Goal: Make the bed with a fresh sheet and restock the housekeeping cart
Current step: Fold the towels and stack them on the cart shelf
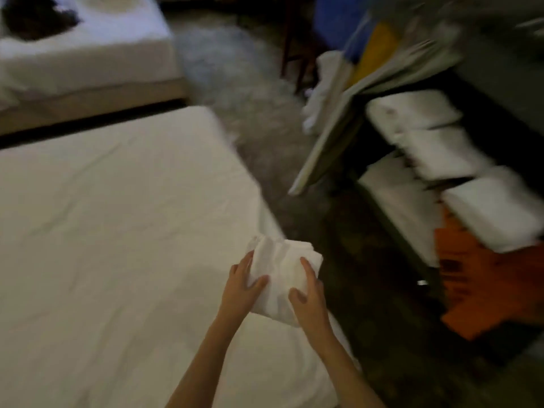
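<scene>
both hands on a folded sheet (282, 278)
left hand (240, 285) and right hand (309, 295) grip it over the bed's (117, 231) right edge; cart (441, 160) at right.

Hotel guest room under housekeeping: two low beds (112, 201) (88, 54) with white sheets, and beside them a service cart (397, 148) stacked with folded white linen (441, 154).
</scene>
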Demonstrator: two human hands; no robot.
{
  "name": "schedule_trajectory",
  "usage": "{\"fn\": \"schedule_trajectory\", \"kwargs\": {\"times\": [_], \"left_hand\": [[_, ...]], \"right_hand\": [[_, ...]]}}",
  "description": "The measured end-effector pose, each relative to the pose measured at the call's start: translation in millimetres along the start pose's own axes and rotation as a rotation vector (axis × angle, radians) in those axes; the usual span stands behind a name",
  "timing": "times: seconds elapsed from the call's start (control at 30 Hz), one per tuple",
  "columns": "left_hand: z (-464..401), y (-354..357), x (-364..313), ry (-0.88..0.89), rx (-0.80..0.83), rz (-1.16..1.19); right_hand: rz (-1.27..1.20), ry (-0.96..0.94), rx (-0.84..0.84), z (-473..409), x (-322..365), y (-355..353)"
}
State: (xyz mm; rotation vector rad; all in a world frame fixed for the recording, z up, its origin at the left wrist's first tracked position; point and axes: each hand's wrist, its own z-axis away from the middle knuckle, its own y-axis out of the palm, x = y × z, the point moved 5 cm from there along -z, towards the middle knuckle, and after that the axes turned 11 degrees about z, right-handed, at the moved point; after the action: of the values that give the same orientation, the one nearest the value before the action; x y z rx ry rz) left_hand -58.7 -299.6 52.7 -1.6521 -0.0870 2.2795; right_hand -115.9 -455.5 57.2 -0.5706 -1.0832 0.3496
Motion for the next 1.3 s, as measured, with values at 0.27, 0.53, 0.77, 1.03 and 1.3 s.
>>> {"fn": "schedule_trajectory", "kwargs": {"times": [0.27, 0.53, 0.77, 1.03, 1.3], "left_hand": [[-67.8, 240.5, -182.2, 0.255, 0.33, 0.088], [-133.7, 429.7, -286.0, 0.346, 0.368, 0.058], [-181.5, 516.8, -284.6, 0.311, 0.416, -0.102], [-146.7, 512.3, -250.1, 0.072, 0.151, -0.091], [-143.3, 512.8, -259.3, 0.067, 0.18, 0.165]], "right_hand": [[0.043, 0.027, -0.387, -61.0, -70.7, -276.2], [-0.017, 0.07, -0.531, -121.2, -159.5, -451.8], [-0.031, 0.155, -0.438, -156.6, -225.7, -481.2], [-0.051, 0.221, -0.452, -151.4, -228.9, -474.8], [-0.123, 0.168, -0.633, -149.8, -194.3, -479.1]]}}
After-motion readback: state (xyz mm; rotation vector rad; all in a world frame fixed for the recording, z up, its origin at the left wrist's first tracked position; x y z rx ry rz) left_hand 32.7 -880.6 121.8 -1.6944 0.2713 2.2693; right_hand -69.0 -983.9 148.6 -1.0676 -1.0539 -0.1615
